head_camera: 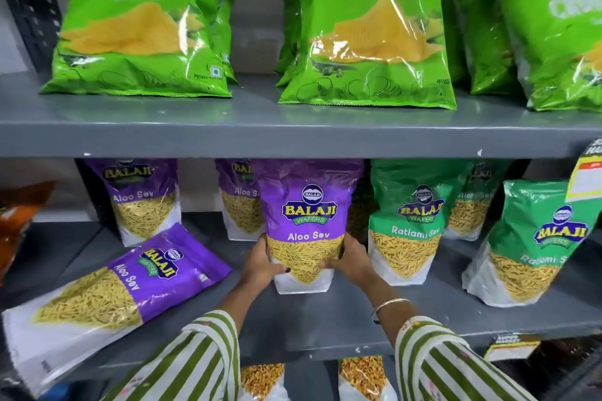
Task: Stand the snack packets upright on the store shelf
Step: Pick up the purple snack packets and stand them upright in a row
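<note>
A purple Aloo Sev packet (306, 205) stands upright on the grey middle shelf (342, 312). My left hand (260, 265) grips its lower left side and my right hand (350, 259) grips its lower right side. Another purple Aloo Sev packet (107, 299) lies flat and slanted at the shelf's front left. Two more purple packets (143, 202) (237, 202) stand upright further back.
Green Ratlami Sev packets (407, 225) (527, 244) stand to the right on the same shelf. Large green Crunchem chip bags (146, 23) (371, 26) fill the upper shelf (260, 137). An orange packet (16, 215) sits at the far left. More packets (361, 374) show on the shelf below.
</note>
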`<state>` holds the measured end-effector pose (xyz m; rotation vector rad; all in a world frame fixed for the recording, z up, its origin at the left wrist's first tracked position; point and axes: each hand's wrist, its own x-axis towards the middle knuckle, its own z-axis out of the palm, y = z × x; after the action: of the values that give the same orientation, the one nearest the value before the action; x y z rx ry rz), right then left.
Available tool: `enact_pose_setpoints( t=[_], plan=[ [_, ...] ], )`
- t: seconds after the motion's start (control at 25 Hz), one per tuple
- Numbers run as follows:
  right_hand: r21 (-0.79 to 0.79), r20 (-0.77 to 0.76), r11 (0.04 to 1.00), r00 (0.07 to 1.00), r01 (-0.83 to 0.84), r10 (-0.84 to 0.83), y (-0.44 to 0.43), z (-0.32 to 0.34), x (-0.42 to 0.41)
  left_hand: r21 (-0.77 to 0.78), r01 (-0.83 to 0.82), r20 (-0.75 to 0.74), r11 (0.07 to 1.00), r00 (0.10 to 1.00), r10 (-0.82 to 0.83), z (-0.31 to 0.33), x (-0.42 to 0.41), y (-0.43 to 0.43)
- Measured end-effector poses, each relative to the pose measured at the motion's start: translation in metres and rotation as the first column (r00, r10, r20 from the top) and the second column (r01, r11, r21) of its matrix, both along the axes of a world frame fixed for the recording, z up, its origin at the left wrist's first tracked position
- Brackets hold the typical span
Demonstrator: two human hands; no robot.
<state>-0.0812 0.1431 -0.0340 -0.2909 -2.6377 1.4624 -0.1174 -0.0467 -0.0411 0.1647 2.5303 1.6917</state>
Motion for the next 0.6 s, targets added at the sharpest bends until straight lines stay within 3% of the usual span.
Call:
enact_pose_setpoints(
  t=[0.2, 0.36, 0.44, 0.6],
  plan=[
    [0.041, 0.084, 0.996, 0.993, -0.085, 0.081, 0.004, 0.002, 0.005, -0.135, 0.038, 0.037, 0.990, 0.999, -0.034, 0.008, 0.008, -0.012],
    [0.132, 0.463, 0.976, 0.882, -0.174, 0.094, -0.007, 0.011, 0.014, -0.308, -0.062, -0.007, 0.949, 0.998, 0.063, 0.025, 0.024, -0.061],
    [0.218, 0.563, 0.947, 0.823, -0.235, 0.074, -0.023, 0.026, 0.024, -0.379, -0.116, -0.044, 0.918, 0.993, 0.107, 0.038, 0.032, -0.103],
    [0.139, 0.545, 0.965, 0.831, -0.222, 0.113, -0.102, 0.036, 0.034, -0.396, -0.195, -0.056, 0.897, 0.981, 0.188, 0.057, 0.022, -0.212]
  ],
)
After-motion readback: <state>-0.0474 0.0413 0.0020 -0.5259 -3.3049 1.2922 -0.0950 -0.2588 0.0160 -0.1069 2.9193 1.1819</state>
